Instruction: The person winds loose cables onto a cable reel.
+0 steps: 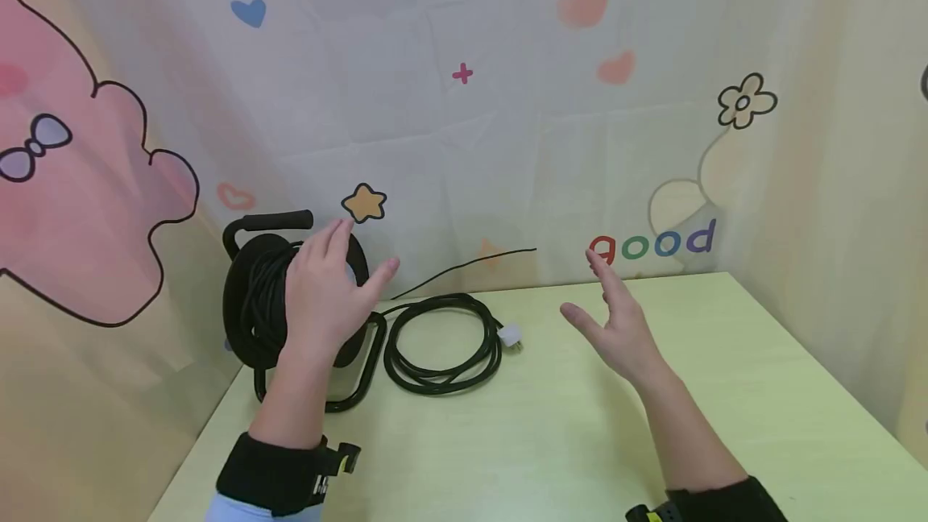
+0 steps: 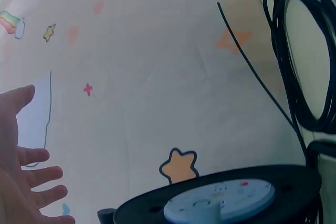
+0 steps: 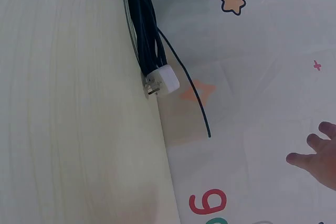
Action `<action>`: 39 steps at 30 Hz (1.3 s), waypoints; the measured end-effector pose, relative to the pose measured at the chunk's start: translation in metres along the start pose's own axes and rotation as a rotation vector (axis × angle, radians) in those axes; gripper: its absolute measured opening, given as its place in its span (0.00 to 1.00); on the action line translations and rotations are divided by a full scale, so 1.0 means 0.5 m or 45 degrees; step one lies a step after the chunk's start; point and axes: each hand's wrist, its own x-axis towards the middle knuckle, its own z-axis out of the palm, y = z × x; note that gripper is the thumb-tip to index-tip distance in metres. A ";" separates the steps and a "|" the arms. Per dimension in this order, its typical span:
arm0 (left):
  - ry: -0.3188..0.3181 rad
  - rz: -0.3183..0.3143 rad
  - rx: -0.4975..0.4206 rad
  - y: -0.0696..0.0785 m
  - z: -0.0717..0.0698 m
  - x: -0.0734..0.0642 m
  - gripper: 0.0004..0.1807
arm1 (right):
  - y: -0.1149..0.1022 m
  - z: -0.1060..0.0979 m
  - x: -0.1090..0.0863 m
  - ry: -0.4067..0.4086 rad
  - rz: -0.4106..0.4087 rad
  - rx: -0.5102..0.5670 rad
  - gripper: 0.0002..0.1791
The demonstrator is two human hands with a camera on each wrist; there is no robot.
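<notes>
Fingers straight and spread, the left hand hovers by the round cable reel near the back left corner of the desk; the right hand, fingers parted, holds nothing. Smooth black cord lies coiled toward the back edge, probably against tangling, beside its white plug.

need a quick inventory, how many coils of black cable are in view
2: one wound coil on the reel, partly hidden behind the left hand in the head view; one loose coil on the table right of the reel. No others show.
</notes>
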 end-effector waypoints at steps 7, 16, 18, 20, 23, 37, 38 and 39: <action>-0.078 -0.181 0.056 -0.040 -0.028 0.053 0.45 | 0.002 0.026 0.010 -0.032 0.153 0.320 0.39; -0.197 -0.259 0.143 -0.085 -0.040 0.122 0.44 | 0.003 0.068 0.024 -0.067 0.350 0.703 0.39; -0.222 -0.270 0.145 -0.096 -0.038 0.129 0.44 | 0.004 0.080 0.023 -0.082 0.397 0.752 0.40; -0.254 -0.280 0.158 -0.107 -0.035 0.134 0.45 | 0.007 0.094 0.022 -0.095 0.435 0.816 0.40; -0.301 -0.294 0.187 -0.123 -0.033 0.139 0.45 | 0.009 0.116 0.020 -0.112 0.493 0.934 0.40; -0.517 -0.361 0.203 -0.181 -0.005 0.173 0.32 | -0.010 0.191 0.027 -0.119 0.698 1.324 0.42; -0.521 -0.358 0.203 -0.183 -0.005 0.175 0.32 | -0.010 0.195 0.028 -0.127 0.709 1.347 0.42; -0.523 -0.354 0.205 -0.185 -0.004 0.177 0.32 | -0.011 0.199 0.028 -0.132 0.718 1.360 0.42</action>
